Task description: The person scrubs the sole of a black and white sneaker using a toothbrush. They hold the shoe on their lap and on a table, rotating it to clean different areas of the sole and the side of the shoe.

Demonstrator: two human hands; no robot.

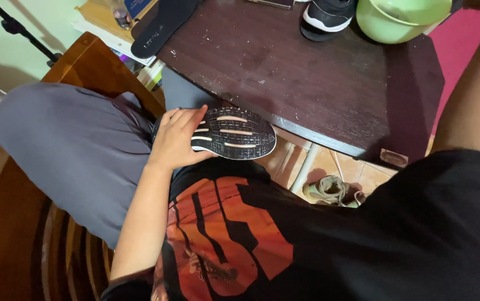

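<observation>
The left hand (176, 139) is gripping the shoe (234, 132) sole-up; keeping it steady on the lap helps. The right hand is hiding.

My left hand (176, 139) is palm-down with fingers curled in a grip; my right arm extends toward the far right, hand out of view.

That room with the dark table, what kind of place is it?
Probably a room at home. A left hand holds a shoe sole-up beside a scuffed dark table, with a loose insole and a green bowl on it.
</observation>
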